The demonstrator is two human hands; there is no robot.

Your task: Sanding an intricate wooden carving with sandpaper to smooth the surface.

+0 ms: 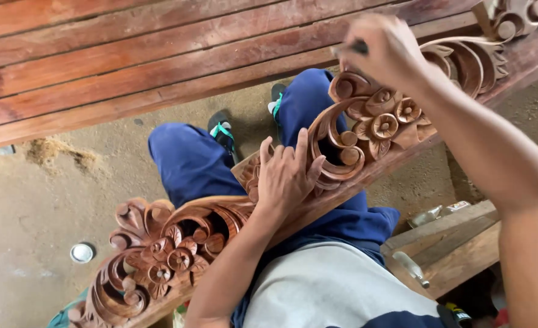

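- Carved wooden panel (366,130) runs diagonally from lower left to upper right, across the person's blue-trousered lap (190,164)
- Left hand (287,176) at centre frame; fingers spread flat, pressing on the scrollwork
- Right hand (384,51) at upper right, above the panel's flowers; fingers pinched round a small dark tool (359,46)

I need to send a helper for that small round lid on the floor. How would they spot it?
Start from the long carved wooden panel across the person's lap and follow it to its lower left end. Just left of it, on the bare dusty floor, lies a small round silvery lid, the only shiny thing there.
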